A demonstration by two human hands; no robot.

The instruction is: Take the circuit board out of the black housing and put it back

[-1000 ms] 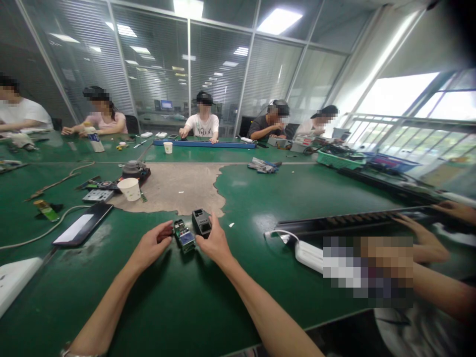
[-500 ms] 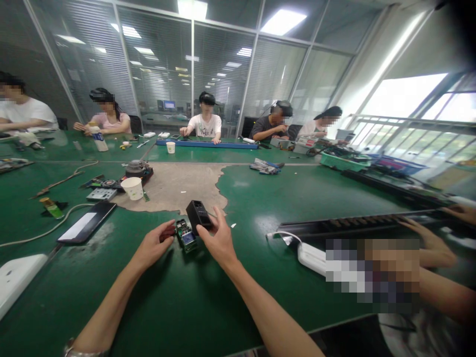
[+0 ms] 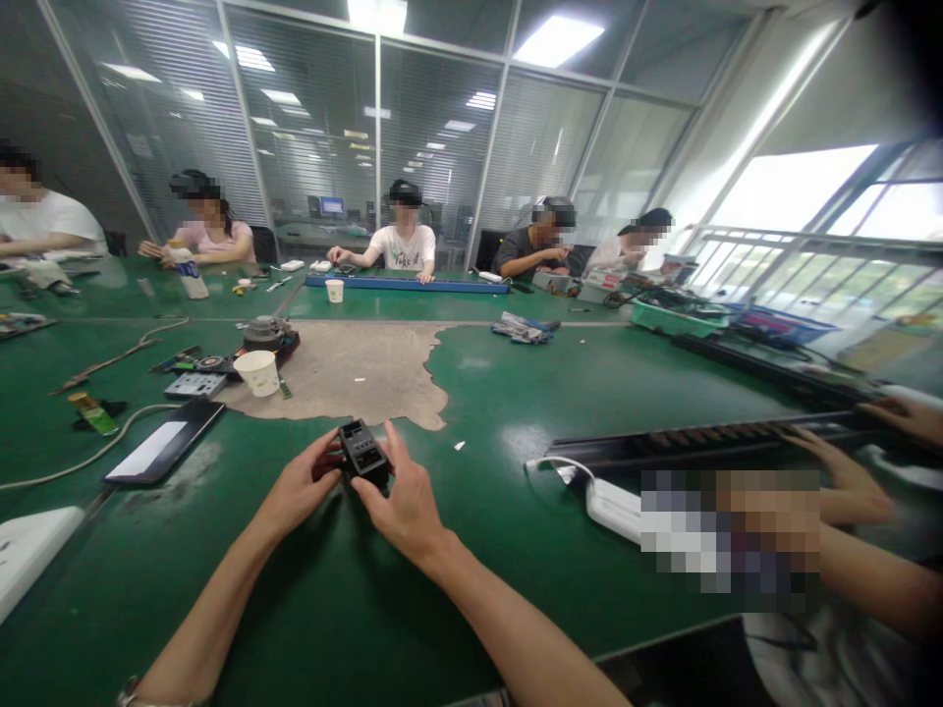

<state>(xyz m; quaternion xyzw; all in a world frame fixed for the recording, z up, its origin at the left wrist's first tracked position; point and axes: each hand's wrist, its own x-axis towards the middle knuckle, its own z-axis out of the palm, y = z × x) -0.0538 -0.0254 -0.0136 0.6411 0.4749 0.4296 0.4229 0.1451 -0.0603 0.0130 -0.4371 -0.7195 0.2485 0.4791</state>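
Observation:
A small black plastic casing [image 3: 363,455] with rectangular cut-outs in its top sits between my two hands, above the green table [image 3: 471,599]. My right hand [image 3: 402,491] grips its right side, thumb at the near edge and fingers along the far side. On the left, the bent fingers and thumb of my left hand [image 3: 309,481] close in on the casing's left edge and seem to touch it. The circuit board is hidden, apparently beneath the casing.
To my left lie a black phone-like slab [image 3: 166,442], a white power strip [image 3: 33,555] and a paper cup [image 3: 256,373]. At right, a co-worker's hand [image 3: 825,462] rests by a long black rail [image 3: 663,447], with a white adapter [image 3: 611,509] nearby. Gloves [image 3: 525,327] lie farther back.
My right hand has brought the black casing left and down over the circuit board, which no longer shows. My left hand stays near its place, fingers now at the casing's edge.

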